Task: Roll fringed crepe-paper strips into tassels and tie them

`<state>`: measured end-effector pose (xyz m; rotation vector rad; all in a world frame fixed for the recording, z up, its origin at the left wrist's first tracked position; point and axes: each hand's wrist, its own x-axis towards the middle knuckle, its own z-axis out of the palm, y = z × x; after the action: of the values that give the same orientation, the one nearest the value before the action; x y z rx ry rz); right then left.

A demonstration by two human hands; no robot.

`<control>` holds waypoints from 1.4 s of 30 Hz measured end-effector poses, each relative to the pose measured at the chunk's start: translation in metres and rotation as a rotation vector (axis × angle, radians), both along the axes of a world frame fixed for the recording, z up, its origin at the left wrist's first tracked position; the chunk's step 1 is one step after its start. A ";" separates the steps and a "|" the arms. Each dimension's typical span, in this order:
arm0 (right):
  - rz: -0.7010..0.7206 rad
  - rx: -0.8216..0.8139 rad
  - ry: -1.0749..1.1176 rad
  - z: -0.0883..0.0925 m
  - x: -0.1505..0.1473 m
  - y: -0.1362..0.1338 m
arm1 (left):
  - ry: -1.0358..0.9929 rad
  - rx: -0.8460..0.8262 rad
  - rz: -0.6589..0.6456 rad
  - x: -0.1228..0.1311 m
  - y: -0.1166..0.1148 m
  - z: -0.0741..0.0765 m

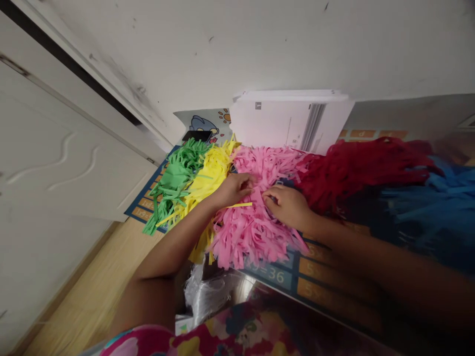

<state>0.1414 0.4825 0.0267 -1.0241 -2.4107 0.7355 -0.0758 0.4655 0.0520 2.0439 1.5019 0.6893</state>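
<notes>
A bundle of pink paper fringe [256, 232] lies across the table, narrow at its middle and spread into strips at both ends. My left hand [234, 190] is at the left of that narrow middle, its thumb and fingers pinched together on the pink paper. From the right, my right hand [287, 203] pinches the same middle part. Yellow paper fringe [211, 173] lies left of the pink bundle, with one loose yellow strip [242, 204] beside my left hand. Green fringe [178, 173] is farther left. Red fringe [345, 170] lies to the right of my right hand.
Blue fringe [441, 198] lies at the far right. A stack of white printed sheets [289, 121] leans against the wall. Under the fringes is a number-table mat [274, 277]. A dark flat object [198, 135] sits at the back left; clear plastic [206, 291] hangs below the front edge.
</notes>
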 end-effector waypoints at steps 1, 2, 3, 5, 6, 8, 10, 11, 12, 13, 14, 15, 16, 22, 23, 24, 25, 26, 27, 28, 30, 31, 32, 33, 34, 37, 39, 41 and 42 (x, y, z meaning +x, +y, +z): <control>-0.012 -0.023 0.014 -0.002 -0.001 -0.001 | 0.032 0.008 -0.010 0.001 0.001 0.001; -0.021 -0.046 0.029 -0.004 -0.002 -0.002 | 0.059 0.014 -0.018 0.002 0.001 0.002; -0.030 -0.069 0.042 -0.005 -0.003 -0.001 | 0.080 0.016 -0.023 0.002 0.001 0.002; -0.052 -0.122 0.064 -0.008 -0.006 0.000 | 0.099 0.015 -0.021 0.002 0.001 0.004; -0.064 -0.151 0.073 -0.009 -0.007 0.000 | 0.104 0.017 -0.016 0.002 0.001 0.004; -0.075 -0.206 0.088 -0.010 -0.010 0.002 | 0.103 0.022 -0.011 0.002 0.000 0.005; -0.069 -0.252 0.104 -0.011 -0.012 0.003 | 0.095 0.026 -0.011 0.002 -0.001 0.005; -0.065 -0.273 0.113 -0.012 -0.012 0.004 | 0.091 0.025 -0.013 0.002 -0.001 0.005; -0.063 -0.293 0.122 -0.013 -0.013 0.005 | 0.088 0.021 -0.014 0.002 -0.001 0.005; -0.065 -0.313 0.132 -0.014 -0.013 0.006 | 0.087 0.017 -0.015 0.002 -0.001 0.004; -0.071 -0.332 0.143 -0.015 -0.012 0.007 | 0.088 0.014 -0.012 0.002 0.000 0.004; -0.078 -0.351 0.156 -0.016 -0.012 0.008 | 0.089 0.014 -0.004 0.002 0.000 0.003; -0.084 -0.369 0.170 -0.017 -0.012 0.009 | 0.090 0.020 0.010 0.002 0.000 0.002; -0.070 -0.515 0.283 -0.023 -0.014 0.012 | 0.122 0.115 0.087 0.010 -0.013 0.007; -0.068 -0.548 0.303 -0.023 -0.015 0.012 | 0.146 0.123 0.063 0.012 -0.017 0.007; -0.070 -0.583 0.323 -0.023 -0.015 0.011 | 0.168 0.122 0.033 0.014 -0.021 0.007; -0.077 -0.620 0.345 -0.023 -0.016 0.010 | 0.185 0.116 0.009 0.016 -0.024 0.007; -0.085 -0.658 0.368 -0.022 -0.016 0.009 | 0.194 0.108 0.002 0.017 -0.026 0.005; -0.092 -0.696 0.392 -0.022 -0.017 0.008 | 0.196 0.100 0.013 0.018 -0.028 0.003; -0.097 -0.734 0.417 -0.021 -0.018 0.007 | 0.195 0.088 0.033 0.018 -0.030 0.001; -0.107 -0.806 0.473 -0.020 -0.021 0.005 | 0.171 0.047 0.074 0.019 -0.030 -0.004; -0.112 -0.840 0.503 -0.020 -0.022 0.005 | 0.147 0.023 0.089 0.019 -0.030 -0.006; -0.119 -0.872 0.532 -0.020 -0.023 0.005 | 0.116 0.001 0.101 0.018 -0.030 -0.008; -0.127 -0.900 0.560 -0.020 -0.024 0.005 | 0.084 -0.013 0.110 0.018 -0.029 -0.009; -0.135 -0.926 0.583 -0.020 -0.026 0.005 | 0.053 -0.021 0.117 0.017 -0.029 -0.010; -0.147 -0.983 0.627 -0.021 -0.027 0.007 | -0.017 -0.021 0.115 0.016 -0.029 -0.010; -0.144 -1.004 0.641 -0.021 -0.027 0.007 | -0.050 -0.029 0.104 0.015 -0.029 -0.009; -0.136 -1.017 0.648 -0.021 -0.026 0.006 | -0.071 -0.048 0.102 0.015 -0.030 -0.009; -0.131 -1.022 0.650 -0.021 -0.026 0.006 | -0.075 -0.055 0.103 0.015 -0.031 -0.008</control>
<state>0.1158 0.4884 0.0053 -1.0075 -1.3362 1.9673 -0.0609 0.4348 0.0437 1.8901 1.5739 0.7486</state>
